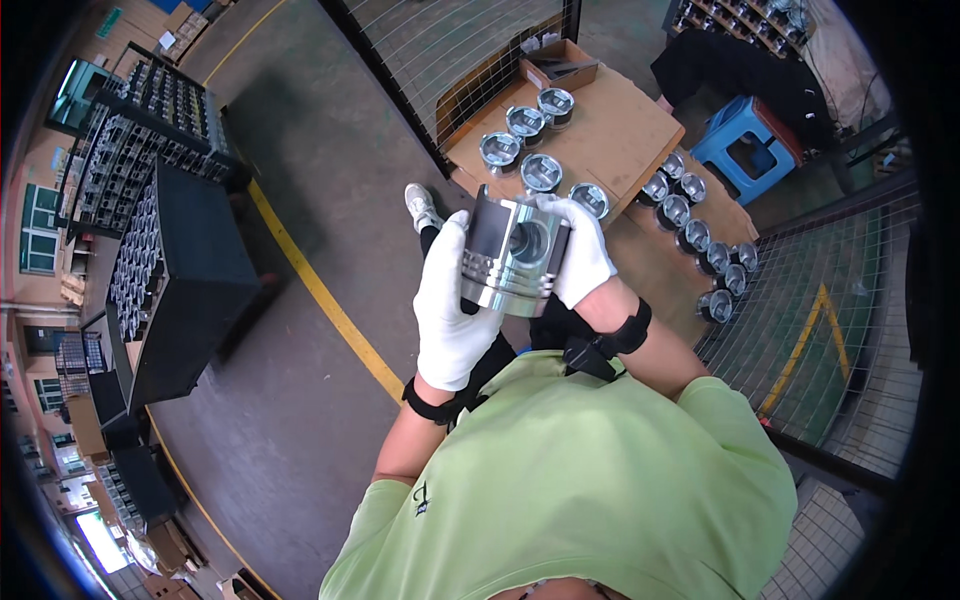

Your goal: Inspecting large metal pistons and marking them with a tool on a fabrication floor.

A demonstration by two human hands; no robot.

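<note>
A large metal piston (512,290) is held up in front of my chest, between my two white-gloved hands. Its ringed end faces down toward me, and the round pin hole in its side is visible. My left hand (447,310) grips the dark left side. On the other side, my right hand (583,250) is wrapped round the upper right edge; some of its fingers are hidden behind the metal. Just beyond the held piece, several more pistons (541,173) stand on a cardboard-covered table (625,130).
More pistons (694,236) line a lower cardboard surface at the right, beside a blue plastic stool (748,150) and a person in dark clothes (745,75). Wire mesh panels (800,310) flank the table. Dark racks (190,290) filled with pistons stand left, past a yellow floor line (310,280).
</note>
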